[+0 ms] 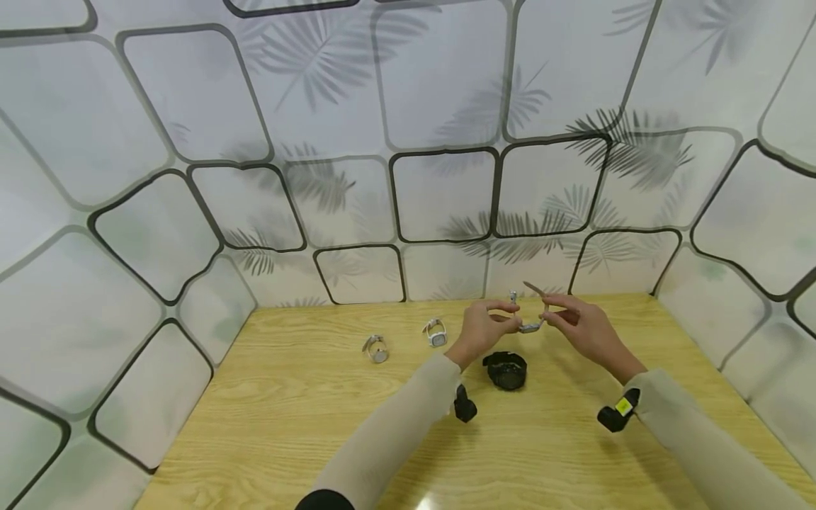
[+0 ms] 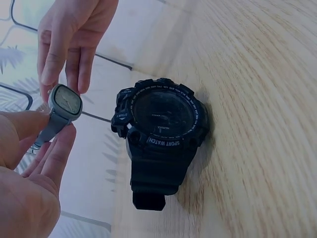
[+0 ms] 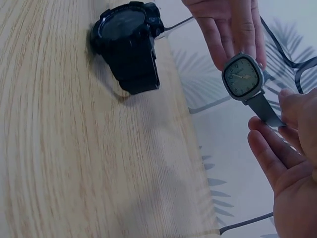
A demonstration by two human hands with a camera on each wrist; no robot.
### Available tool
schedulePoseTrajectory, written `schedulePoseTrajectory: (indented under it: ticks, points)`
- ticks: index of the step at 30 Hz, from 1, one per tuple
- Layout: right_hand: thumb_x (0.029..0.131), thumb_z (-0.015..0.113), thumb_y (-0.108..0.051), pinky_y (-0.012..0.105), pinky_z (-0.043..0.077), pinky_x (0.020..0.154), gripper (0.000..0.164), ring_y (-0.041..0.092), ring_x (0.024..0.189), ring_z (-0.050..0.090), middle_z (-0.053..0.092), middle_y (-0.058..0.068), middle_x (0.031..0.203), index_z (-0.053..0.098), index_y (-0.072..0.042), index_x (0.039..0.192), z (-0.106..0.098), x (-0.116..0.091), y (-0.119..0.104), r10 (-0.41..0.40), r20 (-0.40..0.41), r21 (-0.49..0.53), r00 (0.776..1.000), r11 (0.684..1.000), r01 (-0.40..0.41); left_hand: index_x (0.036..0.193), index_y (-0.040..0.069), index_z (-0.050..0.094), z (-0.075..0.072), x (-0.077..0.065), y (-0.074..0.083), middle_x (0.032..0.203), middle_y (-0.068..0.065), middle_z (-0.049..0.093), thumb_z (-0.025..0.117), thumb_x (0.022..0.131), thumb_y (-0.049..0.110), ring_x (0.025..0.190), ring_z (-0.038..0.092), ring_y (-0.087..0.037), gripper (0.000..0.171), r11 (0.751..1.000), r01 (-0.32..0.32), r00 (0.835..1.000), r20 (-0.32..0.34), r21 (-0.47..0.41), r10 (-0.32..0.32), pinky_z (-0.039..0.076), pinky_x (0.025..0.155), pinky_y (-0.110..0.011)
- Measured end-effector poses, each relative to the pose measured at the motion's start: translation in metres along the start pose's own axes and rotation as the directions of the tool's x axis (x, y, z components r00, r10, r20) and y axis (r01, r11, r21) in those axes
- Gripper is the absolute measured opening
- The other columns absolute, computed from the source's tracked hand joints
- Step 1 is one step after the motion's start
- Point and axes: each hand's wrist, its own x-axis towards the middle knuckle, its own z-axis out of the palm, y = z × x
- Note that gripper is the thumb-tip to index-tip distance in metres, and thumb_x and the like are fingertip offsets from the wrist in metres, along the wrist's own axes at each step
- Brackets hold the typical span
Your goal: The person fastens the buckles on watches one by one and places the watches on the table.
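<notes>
A grey wristwatch (image 1: 530,328) with a rounded-square dial is held up above the table, its strap unfastened and both ends rising. My left hand (image 1: 482,329) pinches it on the buckle side, by the case. On the other side, my right hand (image 1: 585,331) pinches the strap (image 3: 265,110) between thumb and fingers. The right wrist view shows the pale dial (image 3: 242,77) with its hands and numerals. Below the two hands, a black sport watch (image 1: 508,371) rests on the table, its round face (image 2: 163,114) tilted upward in the left wrist view.
Two more watches lie left of my hands: a white one with a squarish face (image 1: 437,338) and one with a round face (image 1: 379,354). The wooden table (image 1: 287,411) meets a patterned backdrop (image 1: 446,198) just behind the hands.
</notes>
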Motion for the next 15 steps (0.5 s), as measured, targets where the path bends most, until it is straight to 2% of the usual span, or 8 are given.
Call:
schedulePoseTrajectory:
  ticks: [3, 7, 15]
  points:
    - [0.101, 0.069, -0.018, 0.034, 0.06, 0.072, 0.038, 0.033, 0.093, 0.075, 0.074, 0.016, 0.113, 0.065, -0.006, 0.137, 0.0028, 0.0009, -0.0031, 0.001, -0.037, 0.017, 0.999, 1.0, 0.0, 0.114, 0.01, 0.078, -0.0018, -0.0015, 0.0005, 0.116, -0.006, 0.074, 0.077, 0.093, 0.007, 0.087, 0.076, -0.015, 0.021, 1.0, -0.014, 1.0, 0.007, 0.002, 0.014, 0.06, 0.087, -0.043]
    - [0.099, 0.072, -0.017, 0.021, 0.055, 0.069, 0.038, 0.026, 0.088, 0.075, 0.074, 0.015, 0.111, 0.067, -0.007, 0.134, 0.0061, 0.002, -0.0052, 0.013, -0.067, 0.027, 0.998, 1.0, -0.011, 0.115, 0.011, 0.078, -0.0037, -0.0041, 0.0017, 0.122, 0.0, 0.071, 0.078, 0.093, 0.008, 0.089, 0.075, -0.013, 0.022, 0.999, -0.037, 0.999, 0.017, 0.01, 0.037, 0.06, 0.082, -0.03]
    - [0.1, 0.07, -0.022, 0.02, 0.055, 0.07, 0.039, 0.013, 0.086, 0.075, 0.077, 0.016, 0.106, 0.065, -0.008, 0.137, 0.0084, 0.0031, -0.0066, 0.066, -0.047, 0.118, 0.997, 0.991, -0.06, 0.116, 0.011, 0.077, -0.0083, -0.0095, 0.0063, 0.122, 0.003, 0.07, 0.078, 0.092, 0.006, 0.089, 0.075, -0.011, 0.024, 0.999, -0.052, 0.999, 0.005, 0.004, 0.052, 0.06, 0.078, -0.027]
